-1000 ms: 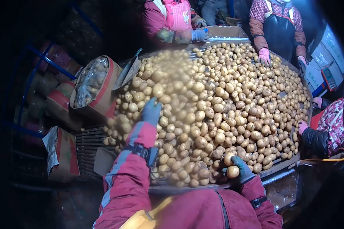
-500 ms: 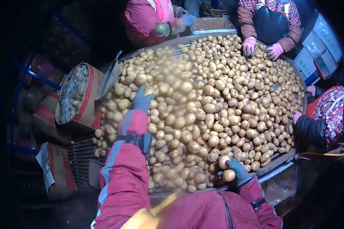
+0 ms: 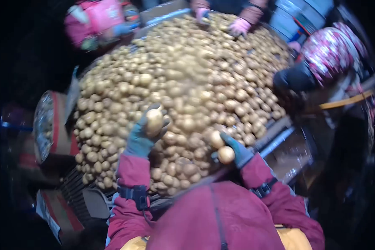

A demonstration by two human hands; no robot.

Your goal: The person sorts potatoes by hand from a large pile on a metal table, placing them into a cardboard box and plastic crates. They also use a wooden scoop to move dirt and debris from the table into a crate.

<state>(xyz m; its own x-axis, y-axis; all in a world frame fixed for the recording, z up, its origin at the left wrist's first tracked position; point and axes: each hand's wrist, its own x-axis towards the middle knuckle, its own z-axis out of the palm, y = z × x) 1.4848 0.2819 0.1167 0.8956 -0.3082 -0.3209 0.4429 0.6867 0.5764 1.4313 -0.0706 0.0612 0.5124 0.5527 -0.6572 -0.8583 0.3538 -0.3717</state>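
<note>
My left hand (image 3: 138, 139), in a blue-green glove, is closed around a potato (image 3: 155, 119) and held above the heap. In my right hand (image 3: 241, 153), near the front edge, are two potatoes (image 3: 226, 155), one beside the other; its thumb and fingers curl around them. Loose potatoes (image 3: 112, 110) of mixed sizes cover the sorting table under and beyond both hands. A blurred patch runs down the middle of the view and hides detail there.
Co-workers stand along the far and right sides, one with pink-gloved hands (image 3: 240, 27) on the potatoes. At left are a lined cardboard box (image 3: 60, 121), a scoop-like panel (image 3: 73, 95) and a slatted rack (image 3: 73, 189). The table's front rail (image 3: 273, 132) runs below my right hand.
My left hand has drawn back toward my body from the far left of the heap and now holds a potato. My right hand still grips its two potatoes. The whole view has shifted.
</note>
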